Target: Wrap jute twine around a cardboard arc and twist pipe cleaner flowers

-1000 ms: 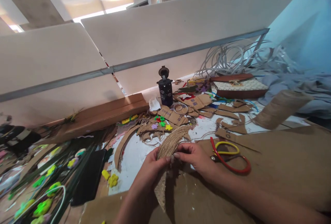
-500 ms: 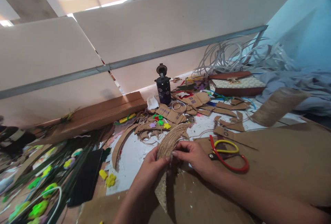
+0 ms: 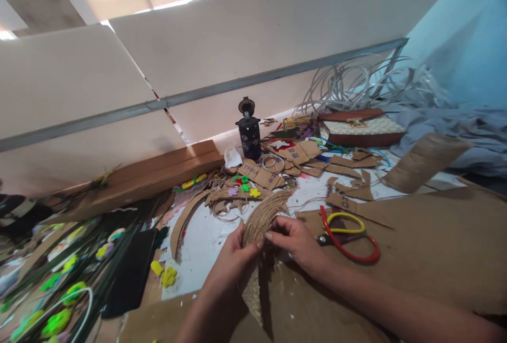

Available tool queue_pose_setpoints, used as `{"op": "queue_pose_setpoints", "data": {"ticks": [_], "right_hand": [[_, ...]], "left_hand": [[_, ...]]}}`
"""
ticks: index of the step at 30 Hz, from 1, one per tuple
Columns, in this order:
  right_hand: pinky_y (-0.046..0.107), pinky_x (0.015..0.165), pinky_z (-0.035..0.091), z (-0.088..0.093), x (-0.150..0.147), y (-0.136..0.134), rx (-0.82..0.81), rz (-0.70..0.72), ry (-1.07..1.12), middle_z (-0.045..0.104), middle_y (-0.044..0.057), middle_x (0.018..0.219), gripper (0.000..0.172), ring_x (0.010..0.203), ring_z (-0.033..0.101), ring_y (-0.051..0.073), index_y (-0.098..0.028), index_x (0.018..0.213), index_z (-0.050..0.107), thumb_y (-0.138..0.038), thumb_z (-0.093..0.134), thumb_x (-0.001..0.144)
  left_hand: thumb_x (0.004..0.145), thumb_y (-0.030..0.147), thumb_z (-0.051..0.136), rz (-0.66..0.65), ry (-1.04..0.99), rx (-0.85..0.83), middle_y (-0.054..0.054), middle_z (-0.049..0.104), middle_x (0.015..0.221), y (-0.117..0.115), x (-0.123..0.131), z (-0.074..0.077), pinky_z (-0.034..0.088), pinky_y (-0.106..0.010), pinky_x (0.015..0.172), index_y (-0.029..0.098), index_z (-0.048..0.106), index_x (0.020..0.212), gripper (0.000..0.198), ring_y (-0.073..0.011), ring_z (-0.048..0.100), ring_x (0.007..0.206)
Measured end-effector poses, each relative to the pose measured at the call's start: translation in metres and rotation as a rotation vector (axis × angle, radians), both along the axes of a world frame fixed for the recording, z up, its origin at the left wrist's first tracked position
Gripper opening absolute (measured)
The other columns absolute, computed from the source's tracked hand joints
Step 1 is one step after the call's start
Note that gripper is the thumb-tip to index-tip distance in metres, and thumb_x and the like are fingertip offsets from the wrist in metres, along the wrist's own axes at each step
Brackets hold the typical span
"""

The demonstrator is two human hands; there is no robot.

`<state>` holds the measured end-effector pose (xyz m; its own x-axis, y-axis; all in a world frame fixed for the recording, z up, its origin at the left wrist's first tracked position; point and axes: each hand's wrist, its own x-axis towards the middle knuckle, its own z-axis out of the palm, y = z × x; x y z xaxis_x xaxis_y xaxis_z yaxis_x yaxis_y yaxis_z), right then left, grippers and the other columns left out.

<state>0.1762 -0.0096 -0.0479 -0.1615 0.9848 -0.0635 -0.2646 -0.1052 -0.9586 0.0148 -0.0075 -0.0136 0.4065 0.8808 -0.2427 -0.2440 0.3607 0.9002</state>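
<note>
Both my hands hold a curved piece wrapped in jute twine [image 3: 264, 215] that stands on edge over the brown cardboard sheet [image 3: 428, 248]. My left hand [image 3: 228, 266] grips its near left side with fingers closed. My right hand [image 3: 298, 241] pinches the same piece from the right, thumb and fingers pressed on the twine. Red and yellow handled scissors [image 3: 348, 235] lie just right of my right hand.
A dark bottle [image 3: 249, 132] stands at the back by the white partition. Cardboard scraps [image 3: 301, 155], a twine spool [image 3: 425, 161], a patterned box [image 3: 362, 129], white cord coils [image 3: 364, 84] and small foam flowers [image 3: 243, 187] lie around. A black phone [image 3: 130, 274] lies at the left.
The hands have shifted slightly along the twine-wrapped piece; the view has moved a little. Nothing was let go.
</note>
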Motion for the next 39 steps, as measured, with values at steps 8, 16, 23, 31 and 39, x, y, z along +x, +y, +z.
{"op": "queue_pose_setpoints", "data": {"ticks": [8,16,23,31,39], "right_hand": [[0.028,0.061,0.046,0.007,0.0,-0.001,0.011,0.035,-0.054,0.068,0.002,0.069,0.022,0.063,0.06,0.017,-0.015,0.075,0.069,-0.036,0.075,0.073],[0.029,0.063,0.048,0.002,0.0,-0.001,0.011,0.017,-0.016,0.07,0.002,0.069,0.02,0.063,0.061,0.017,-0.016,0.074,0.071,-0.035,0.077,0.072],[0.03,0.063,0.05,0.004,0.001,0.002,-0.02,0.051,0.033,0.07,0.002,0.07,0.031,0.062,0.063,0.017,-0.015,0.076,0.071,-0.044,0.082,0.07],[0.03,0.062,0.05,0.001,0.002,0.001,-0.064,0.008,0.077,0.07,0.003,0.07,0.031,0.062,0.063,0.017,-0.015,0.078,0.07,-0.042,0.083,0.068],[0.029,0.056,0.048,0.002,0.001,0.0,-0.098,0.077,0.035,0.069,0.002,0.067,0.033,0.057,0.064,0.018,-0.016,0.078,0.066,-0.045,0.081,0.071]], "left_hand": [[0.067,0.032,0.085,0.02,0.036,-0.007,-0.001,0.064,0.063,0.0,-0.004,0.001,0.043,-0.023,0.052,0.013,0.067,0.085,0.031,-0.0114,0.054,0.05],[0.062,0.028,0.085,0.095,0.024,-0.034,-0.002,0.065,0.065,0.0,0.003,0.001,0.041,-0.021,0.051,0.012,0.067,0.083,0.033,-0.0108,0.054,0.052],[0.062,0.03,0.085,0.105,0.032,-0.059,0.0,0.062,0.06,0.0,0.002,-0.002,0.038,-0.021,0.047,0.013,0.064,0.081,0.033,-0.0102,0.051,0.047],[0.059,0.033,0.089,0.072,0.018,-0.046,-0.001,0.064,0.063,-0.002,0.006,0.002,0.042,-0.021,0.05,0.012,0.066,0.08,0.038,-0.0104,0.054,0.05],[0.071,0.034,0.082,0.054,0.075,-0.015,-0.002,0.067,0.072,0.001,-0.001,-0.013,0.05,-0.024,0.048,0.015,0.06,0.096,0.039,-0.0114,0.058,0.048]]}}
